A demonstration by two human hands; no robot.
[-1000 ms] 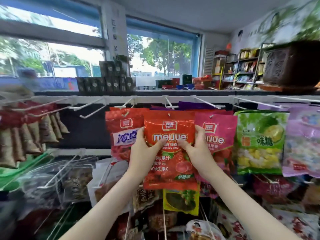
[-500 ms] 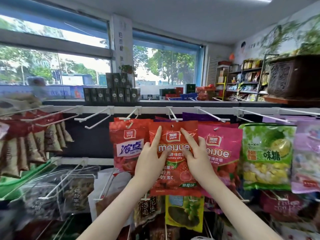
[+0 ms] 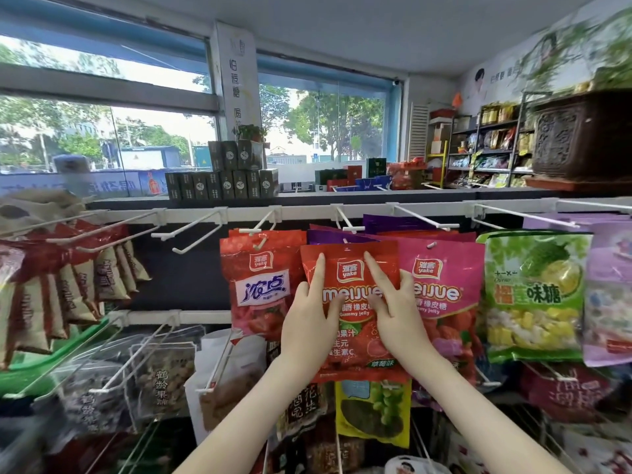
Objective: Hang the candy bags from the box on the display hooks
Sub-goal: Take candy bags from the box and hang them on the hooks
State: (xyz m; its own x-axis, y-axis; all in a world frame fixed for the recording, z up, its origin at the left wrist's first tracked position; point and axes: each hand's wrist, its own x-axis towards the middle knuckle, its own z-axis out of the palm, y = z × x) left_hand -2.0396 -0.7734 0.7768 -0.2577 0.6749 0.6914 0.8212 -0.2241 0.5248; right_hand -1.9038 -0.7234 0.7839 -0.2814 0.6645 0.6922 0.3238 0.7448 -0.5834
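Red and glossy, the candy bag [image 3: 357, 340] is gripped by both hands: left hand [image 3: 307, 323] at its left edge, right hand [image 3: 400, 323] at its right edge, each forefinger straight up its front, the other fingers curled round the edge (thumbs hard to make out). Its top sits just under a white hook [image 3: 349, 229]. A pink bag [image 3: 444, 278] hangs just right of it; dark boxes [image 3: 222, 183] stand well behind it.

The white hook rail [image 3: 307, 213] carries a red bag [image 3: 260, 285], orange bag [image 3: 349, 265], pink bag [image 3: 444, 285] and green bag [image 3: 533, 295].
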